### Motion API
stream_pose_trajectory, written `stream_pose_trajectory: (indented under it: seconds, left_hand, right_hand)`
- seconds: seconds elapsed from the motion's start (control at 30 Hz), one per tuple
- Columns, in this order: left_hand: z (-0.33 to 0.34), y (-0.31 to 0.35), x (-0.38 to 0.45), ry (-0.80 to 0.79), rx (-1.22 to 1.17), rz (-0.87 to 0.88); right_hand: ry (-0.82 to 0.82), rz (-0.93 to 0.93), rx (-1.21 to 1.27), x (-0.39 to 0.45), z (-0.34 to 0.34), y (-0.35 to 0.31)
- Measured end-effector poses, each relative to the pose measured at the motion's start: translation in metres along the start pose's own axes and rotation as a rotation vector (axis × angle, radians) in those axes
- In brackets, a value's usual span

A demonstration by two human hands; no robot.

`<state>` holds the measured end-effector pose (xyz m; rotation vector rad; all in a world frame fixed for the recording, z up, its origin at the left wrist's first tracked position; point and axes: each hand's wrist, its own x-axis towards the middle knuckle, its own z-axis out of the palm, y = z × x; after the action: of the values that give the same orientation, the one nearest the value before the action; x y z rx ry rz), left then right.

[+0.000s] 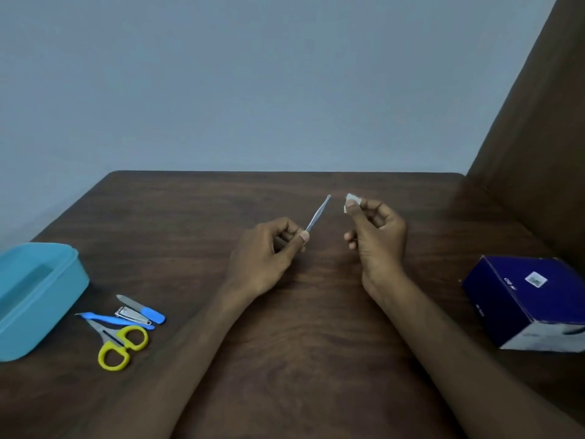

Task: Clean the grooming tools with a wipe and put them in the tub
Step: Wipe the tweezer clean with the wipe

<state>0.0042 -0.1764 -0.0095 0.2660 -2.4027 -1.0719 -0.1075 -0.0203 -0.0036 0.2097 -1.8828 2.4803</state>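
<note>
Left hand (269,248) grips tweezers (317,214), tip angled up-right, toward wipe (349,201).

— What's the counter (285,312) made of?
— Dark wood grain, matt. The tub (41,296) is smooth blue plastic.
— And the tools?
— The tweezers (317,213) are shiny metal, like the nail clipper (131,315). The scissors (122,345) have glossy yellow plastic handles. The box (531,299) looks like cardboard.
</note>
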Motion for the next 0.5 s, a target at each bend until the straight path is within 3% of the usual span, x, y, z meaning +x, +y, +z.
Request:
stream_pose_trajectory:
  seconds: [0.5]
  left_hand:
    - [-0.0004, 0.0005, -0.0047, -0.015, 0.096, 0.031]
  right_hand:
    - [-0.133, 0.112, 0.065, -0.0074, 0.0009, -0.0064]
